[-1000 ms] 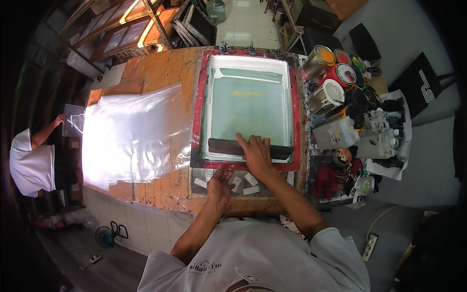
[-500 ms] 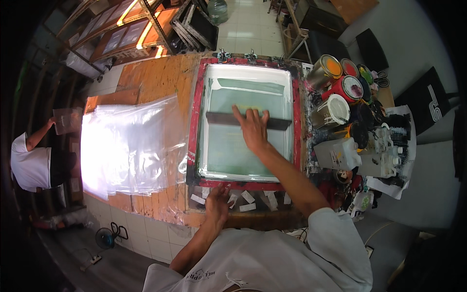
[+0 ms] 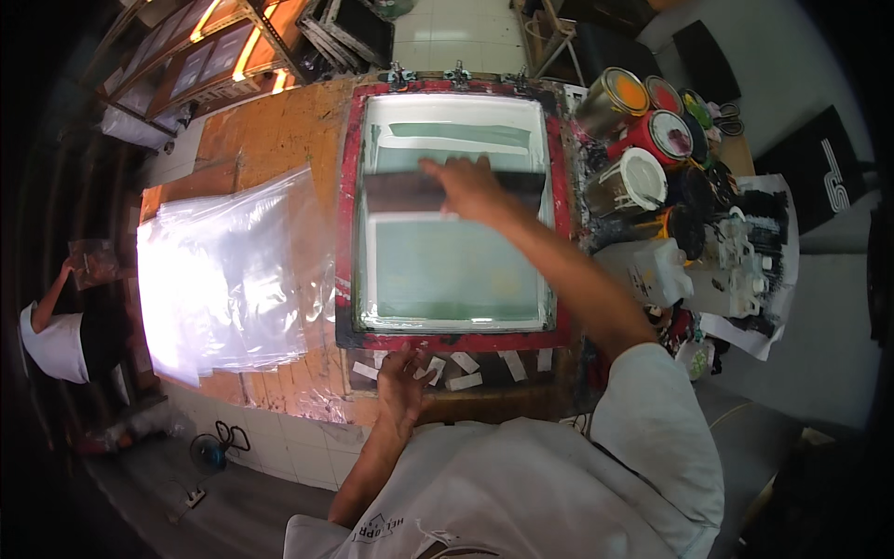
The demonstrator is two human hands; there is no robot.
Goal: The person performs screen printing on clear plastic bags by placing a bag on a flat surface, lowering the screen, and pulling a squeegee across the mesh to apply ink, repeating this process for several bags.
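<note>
Squeegee (image 3: 447, 191): a long, dark, flat-bladed bar, lying crosswise over the upper half of the printing screen (image 3: 452, 270). The right hand (image 3: 470, 186) is pressing down on its middle, fingers spread over the top edge, so the grip is closed on the bar; the hand is hiding the bar's centre section. The screen is a rectangular frame with red, ink-smeared borders and a pale green, semi-translucent mesh, lying flat on the worn orange-brown wooden tabletop (image 3: 270, 140). The left hand (image 3: 402, 377) is resting flat, fingers open, on the near edge of the frame, holding nothing, beside short white tape strips (image 3: 463, 363). To the left of the frame, a stack of clear, glossy plastic sheets (image 3: 228, 270) is lying on the tabletop, glare washing out its left part. To the right, round metal paint cans (image 3: 638, 140) are standing crowded together, showing orange, red and white contents; the items behind them are too cluttered to make out. At the far left, another person (image 3: 56, 340) is partly cut off by the dark rim.
</note>
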